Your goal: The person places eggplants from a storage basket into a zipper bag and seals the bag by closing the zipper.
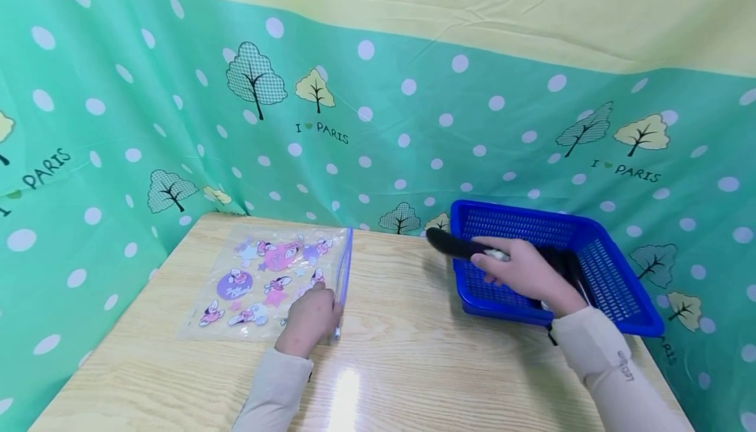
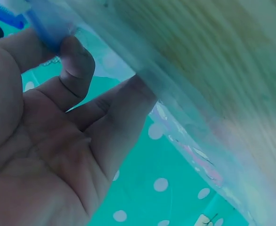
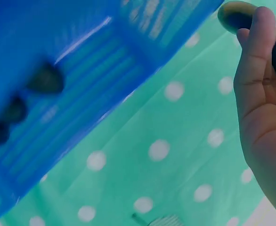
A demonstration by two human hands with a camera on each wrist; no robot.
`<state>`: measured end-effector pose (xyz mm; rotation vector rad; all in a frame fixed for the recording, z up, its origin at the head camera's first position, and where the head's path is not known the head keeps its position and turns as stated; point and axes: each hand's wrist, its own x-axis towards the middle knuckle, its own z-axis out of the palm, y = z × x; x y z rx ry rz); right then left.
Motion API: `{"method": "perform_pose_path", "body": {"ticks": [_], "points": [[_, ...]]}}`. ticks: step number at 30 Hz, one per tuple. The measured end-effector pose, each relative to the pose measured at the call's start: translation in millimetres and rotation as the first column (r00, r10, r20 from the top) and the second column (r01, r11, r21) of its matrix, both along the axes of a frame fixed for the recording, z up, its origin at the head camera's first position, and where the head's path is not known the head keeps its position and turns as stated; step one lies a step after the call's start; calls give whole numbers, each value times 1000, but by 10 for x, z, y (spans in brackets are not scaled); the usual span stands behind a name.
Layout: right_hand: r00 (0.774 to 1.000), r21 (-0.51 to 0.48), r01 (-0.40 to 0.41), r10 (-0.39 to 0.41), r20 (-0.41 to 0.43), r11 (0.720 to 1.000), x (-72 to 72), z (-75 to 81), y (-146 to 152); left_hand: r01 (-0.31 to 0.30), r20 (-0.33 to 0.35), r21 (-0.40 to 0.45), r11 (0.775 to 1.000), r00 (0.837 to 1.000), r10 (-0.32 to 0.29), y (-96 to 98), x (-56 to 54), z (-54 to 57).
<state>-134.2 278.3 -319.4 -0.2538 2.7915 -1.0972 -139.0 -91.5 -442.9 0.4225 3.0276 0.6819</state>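
A clear zip bag point(image 1: 248, 314) printed with pink and purple cartoon figures lies flat at the left of the table. My left hand point(image 1: 313, 317) pinches its purple zip edge; the left wrist view shows thumb and fingers point(image 2: 79, 70) curled at the bag's edge. My right hand point(image 1: 516, 268) grips a long black item point(image 1: 449, 243) with a rounded end and a pale patch by the fingers, above the basket's left side. Its exact kind cannot be made out. Inside the blue plastic basket point(image 1: 472, 304) lie more long black items point(image 1: 571, 271), partly hidden by the right forearm.
The light wooden table point(image 1: 401, 373) spans the foreground. A green dotted cloth point(image 1: 378, 136) with printed trees hangs behind it and at both sides, close to the basket's far edge.
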Motion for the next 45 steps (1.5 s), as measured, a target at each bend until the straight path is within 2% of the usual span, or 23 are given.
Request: {"method": "perform_pose_path", "body": {"ticks": [4,9,14,18,22,27,35,45], "points": [[997,-79,-66,68,27,995,109,-124,-333,5,15,9,1000,1000,-5,-24,18,4],[987,-84,-132,139,76,988,187,-304,-743,-5,72,37,999,997,3,-29,44,16],[969,-132,-202,218,120,970,164,-527,-1056,-8,146,51,999,989,0,-33,96,43],[960,-174,-221,246,138,960,96,-712,-1227,5,163,64,998,986,-15,-48,142,49],[960,-203,-210,240,141,957,25,-876,-1326,13,151,80,997,988,-25,-51,159,37],[962,-268,-172,221,163,948,-65,-1010,-1413,6,146,77,997,989,-17,-33,159,31],[970,-284,-156,201,138,946,-271,-1125,-1541,18,130,51,999,991,-24,-37,145,45],[978,-355,-46,115,174,934,-533,-1245,-1732,42,134,54,998,990,-49,-86,151,40]]}}
